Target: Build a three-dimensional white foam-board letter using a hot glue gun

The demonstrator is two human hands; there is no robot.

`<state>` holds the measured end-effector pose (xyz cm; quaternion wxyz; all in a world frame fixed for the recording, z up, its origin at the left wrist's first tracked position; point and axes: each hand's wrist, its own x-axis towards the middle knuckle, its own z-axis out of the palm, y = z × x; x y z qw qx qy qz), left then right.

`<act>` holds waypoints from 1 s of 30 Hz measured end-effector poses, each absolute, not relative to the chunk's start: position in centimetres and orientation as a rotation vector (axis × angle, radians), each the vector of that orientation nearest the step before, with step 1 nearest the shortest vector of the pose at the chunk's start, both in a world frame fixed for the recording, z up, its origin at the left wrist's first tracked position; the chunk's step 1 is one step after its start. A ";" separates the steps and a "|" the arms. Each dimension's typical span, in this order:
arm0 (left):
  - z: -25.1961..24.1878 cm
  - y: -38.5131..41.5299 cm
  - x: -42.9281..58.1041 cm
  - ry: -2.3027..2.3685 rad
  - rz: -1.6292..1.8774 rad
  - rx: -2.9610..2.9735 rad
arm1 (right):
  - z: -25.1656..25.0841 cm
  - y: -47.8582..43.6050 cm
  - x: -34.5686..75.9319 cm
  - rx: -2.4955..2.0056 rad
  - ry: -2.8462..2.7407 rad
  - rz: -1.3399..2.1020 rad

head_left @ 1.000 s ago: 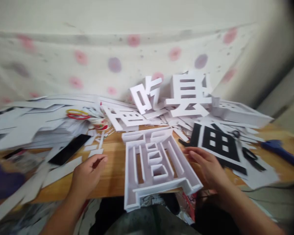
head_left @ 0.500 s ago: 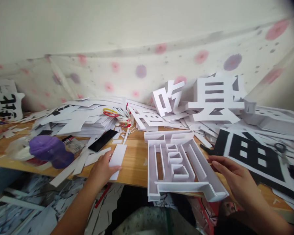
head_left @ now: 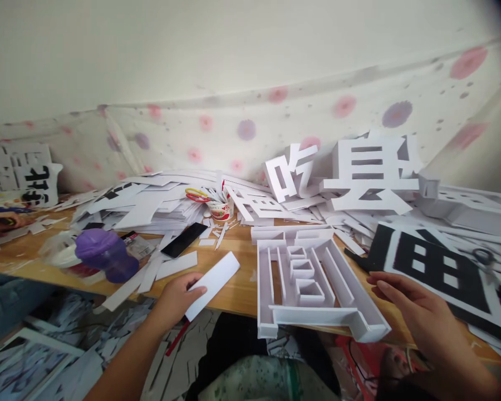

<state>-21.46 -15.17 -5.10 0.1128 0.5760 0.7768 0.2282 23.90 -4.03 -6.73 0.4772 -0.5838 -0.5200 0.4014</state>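
Note:
A white foam-board strip [head_left: 212,287] is gripped between the thumb and fingers of my left hand [head_left: 179,298], tilted up to the right over the table's front edge. In front of me lies a white hollow character [head_left: 325,316], with raised walls and three small box shapes inside; its near end overhangs the edge. My right hand [head_left: 413,312] hovers just right of this character, fingers stretched out and nothing visible in them. Beyond its fingertips lies a black-and-white character sheet [head_left: 428,259].
A purple cup [head_left: 104,250], a black phone-like slab [head_left: 184,240] and a tub of tools [head_left: 221,210] stand on the wooden table [head_left: 237,278]. Finished white characters [head_left: 371,172] lean at the back. Scissors [head_left: 483,256] lie right. Another person's hand [head_left: 8,221] works at far left.
My left hand has lifted the white strip off the tabletop and turned it so its far end points up right. My right hand stays by the character. The view has shifted slightly.

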 end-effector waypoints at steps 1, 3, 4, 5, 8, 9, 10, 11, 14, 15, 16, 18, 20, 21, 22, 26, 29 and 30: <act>-5.2 -14.8 -21.8 2.301 0.676 1.694 | -6.7 -4.0 23.8 -1.435 -1.272 0.979; -5.1 -13.6 -22.7 2.389 0.698 1.717 | -6.4 -4.0 23.5 -1.455 -1.284 0.968; -5.0 -12.8 -23.3 2.440 0.705 1.737 | -6.2 -3.9 23.3 -1.466 -1.295 0.957; -4.7 -11.8 -23.9 2.486 0.705 1.764 | -6.0 -3.9 23.1 -1.475 -1.308 0.947; -4.2 -8.4 -25.9 2.563 0.639 1.846 | -5.7 -3.7 22.9 -1.491 -1.343 0.940; -4.1 -7.3 -26.5 2.565 0.599 1.870 | -5.7 -3.5 23.0 -1.494 -1.350 0.942; -4.1 -6.2 -27.0 2.559 0.558 1.894 | -5.8 -3.4 23.1 -1.496 -1.359 0.942; -4.1 -5.3 -27.4 2.548 0.521 1.914 | -5.9 -3.3 23.3 -1.496 -1.369 0.940; -4.3 -3.6 -28.1 2.514 0.456 1.964 | -6.7 -2.9 23.8 -1.493 -1.420 0.890; -4.3 -3.4 -28.1 2.499 0.452 1.980 | -7.0 -2.8 24.0 -1.488 -1.441 0.868; -4.2 -3.4 -28.1 2.478 0.454 1.998 | -7.3 -2.7 24.1 -1.481 -1.458 0.847; -3.8 -3.6 -27.8 2.399 0.471 2.042 | -7.6 -2.6 24.3 -1.470 -1.489 0.822; -3.3 -4.2 -27.0 2.280 0.506 2.082 | -7.7 -2.6 24.3 -1.473 -1.504 0.809; -2.9 -4.5 -26.4 2.214 0.531 2.094 | -7.5 -2.7 24.2 -1.479 -1.499 0.798; -2.5 -4.8 -25.7 2.147 0.561 2.103 | -7.3 -2.7 24.1 -1.484 -1.486 0.793; -0.8 -5.1 -22.0 1.925 0.722 2.120 | -6.3 -2.9 23.6 -1.474 -1.376 0.835; 0.8 -4.1 -18.6 1.773 0.883 2.123 | -6.1 -2.9 23.2 -1.439 -1.334 0.877; 1.3 -3.6 -17.5 1.693 0.922 2.124 | -6.2 -2.9 23.1 -1.420 -1.333 0.890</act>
